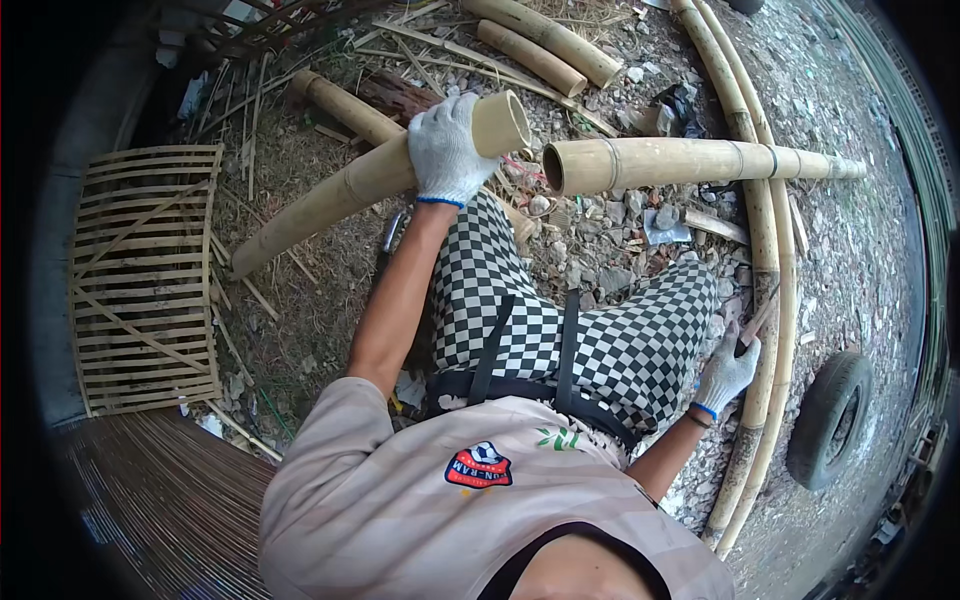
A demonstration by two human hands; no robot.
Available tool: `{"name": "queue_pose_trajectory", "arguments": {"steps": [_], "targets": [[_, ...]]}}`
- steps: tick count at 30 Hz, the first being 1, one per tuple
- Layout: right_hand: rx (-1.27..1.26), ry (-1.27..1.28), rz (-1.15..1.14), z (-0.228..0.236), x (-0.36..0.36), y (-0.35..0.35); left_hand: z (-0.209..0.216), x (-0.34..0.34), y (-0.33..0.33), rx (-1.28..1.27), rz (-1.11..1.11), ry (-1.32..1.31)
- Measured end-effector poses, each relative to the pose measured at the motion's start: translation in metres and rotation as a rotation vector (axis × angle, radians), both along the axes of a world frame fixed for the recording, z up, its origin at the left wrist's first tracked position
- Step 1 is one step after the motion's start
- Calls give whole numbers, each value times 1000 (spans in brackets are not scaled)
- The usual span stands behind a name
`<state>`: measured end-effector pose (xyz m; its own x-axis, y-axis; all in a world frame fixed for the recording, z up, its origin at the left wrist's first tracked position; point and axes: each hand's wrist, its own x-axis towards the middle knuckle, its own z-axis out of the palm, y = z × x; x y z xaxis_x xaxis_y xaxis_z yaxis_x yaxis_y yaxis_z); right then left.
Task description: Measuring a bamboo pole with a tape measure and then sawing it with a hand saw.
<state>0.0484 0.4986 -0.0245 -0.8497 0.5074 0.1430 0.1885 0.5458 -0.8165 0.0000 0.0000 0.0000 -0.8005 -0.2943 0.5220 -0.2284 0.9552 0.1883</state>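
Observation:
My left hand [449,148], in a white knit glove, is wrapped round a cut bamboo section [345,195] close to its upper end. The section slants from lower left to upper right, and its open end faces right. At my right side, my right hand [728,375], gloved too, is closed round the handle of what looks like a knife [760,320]. Its narrow blade points up and away, beside two long bamboo poles [757,260]. Ahead of me another bamboo pole [680,165] lies across those two, its hollow end turned toward the held section.
A slatted bamboo panel [145,280] is at the left, above a pile of thin strips [170,510]. Cut bamboo pieces [545,40] lie at the far side. A tyre [830,420] rests at the right. Rubble and a black plastic bag [682,108] cover parts of the ground.

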Motion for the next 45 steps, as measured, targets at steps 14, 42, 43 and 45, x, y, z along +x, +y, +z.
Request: {"name": "queue_pose_trajectory", "arguments": {"steps": [14, 42, 43, 45], "targets": [[500, -698, 485, -139, 28, 133, -6, 89, 60, 151, -219, -258], [-491, -251, 1095, 36, 35, -254, -121, 282, -69, 2024, 1118, 1288], [-503, -222, 1103, 37, 35, -255, -126, 278, -66, 2029, 1116, 1289], [-504, -256, 1095, 51, 42, -254, -135, 266, -52, 2280, 426, 1331]]}}
